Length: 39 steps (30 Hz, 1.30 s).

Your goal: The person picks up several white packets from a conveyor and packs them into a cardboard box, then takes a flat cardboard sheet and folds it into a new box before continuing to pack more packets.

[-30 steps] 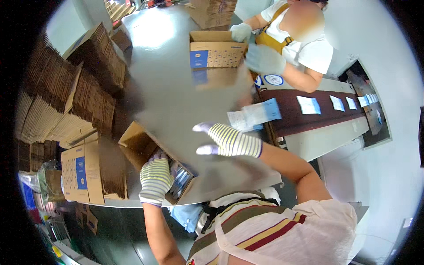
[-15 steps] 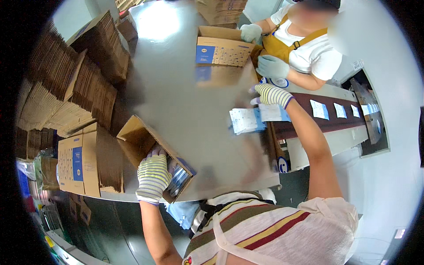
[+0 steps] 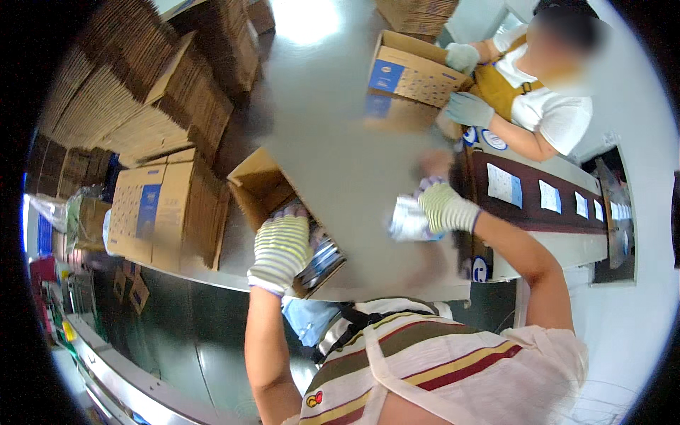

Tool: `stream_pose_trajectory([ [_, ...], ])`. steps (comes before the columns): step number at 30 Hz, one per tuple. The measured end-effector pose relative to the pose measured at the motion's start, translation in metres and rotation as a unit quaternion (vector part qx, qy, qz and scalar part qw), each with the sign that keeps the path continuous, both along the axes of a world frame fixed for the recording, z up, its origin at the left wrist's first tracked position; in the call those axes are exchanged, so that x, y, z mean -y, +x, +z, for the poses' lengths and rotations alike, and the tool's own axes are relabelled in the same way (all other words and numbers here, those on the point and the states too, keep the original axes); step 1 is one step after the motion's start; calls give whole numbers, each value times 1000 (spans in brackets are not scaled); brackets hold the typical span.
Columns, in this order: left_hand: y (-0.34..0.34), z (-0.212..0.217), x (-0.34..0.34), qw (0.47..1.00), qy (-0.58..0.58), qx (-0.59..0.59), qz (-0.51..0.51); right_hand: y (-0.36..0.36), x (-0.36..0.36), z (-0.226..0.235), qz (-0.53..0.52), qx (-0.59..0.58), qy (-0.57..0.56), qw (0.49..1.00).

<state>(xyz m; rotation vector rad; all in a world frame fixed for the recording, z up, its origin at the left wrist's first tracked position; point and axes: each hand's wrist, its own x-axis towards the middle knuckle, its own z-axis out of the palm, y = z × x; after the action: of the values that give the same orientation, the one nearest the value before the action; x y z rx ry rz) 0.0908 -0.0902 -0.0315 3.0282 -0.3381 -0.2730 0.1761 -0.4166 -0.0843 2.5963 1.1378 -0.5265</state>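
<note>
My left hand [image 3: 282, 244], in a yellow-and-white striped glove, reaches into an open cardboard box [image 3: 248, 173] standing tilted at the table's near edge. Its fingers are stretched out against the inside of the box, with fingertips partly hidden. Flat shiny blue-and-silver packets [image 3: 322, 261] lie in the box beside that hand. Over the table to the right, my right hand [image 3: 448, 207], gloved alike, is closed on a small pile of white-and-blue packets [image 3: 408, 221]. The pile is slightly blurred, and its underside is hidden.
Tall stacks of flattened cartons [image 3: 120, 92] and a group of folded boxes [image 3: 152, 209] line the left. A conveyor [image 3: 528, 216] at the right carries spaced white-and-blue packets [image 3: 503, 185]. Across the table, a co-worker's gloved hands [image 3: 469, 110] are at another open box [image 3: 418, 78].
My right hand has come down from the conveyor's end onto the packet pile and closed on it. My left hand stays in the box. The whole view has shifted.
</note>
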Motion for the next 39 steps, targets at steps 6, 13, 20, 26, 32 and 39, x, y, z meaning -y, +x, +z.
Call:
stream_pose_trajectory([
  [6,2,-14,-1,998,-7,65,-24,-20,-30,-19,-114,-122,232,958],
  [13,2,2,1,999,-44,-19,13,29,-174,98,197,-22,618,761],
  [20,-2,-10,-1,1000,-20,-11,3,31,-251,82,3,-92,362,928],
  [26,2,6,10,999,-10,-46,4,42,-242,59,94,49,250,962],
  [32,0,-1,9,999,-32,-3,5,38,-249,73,113,16,72,991],
  [39,-4,-6,2,997,-69,-32,13,12,-205,97,62,-53,646,759],
])
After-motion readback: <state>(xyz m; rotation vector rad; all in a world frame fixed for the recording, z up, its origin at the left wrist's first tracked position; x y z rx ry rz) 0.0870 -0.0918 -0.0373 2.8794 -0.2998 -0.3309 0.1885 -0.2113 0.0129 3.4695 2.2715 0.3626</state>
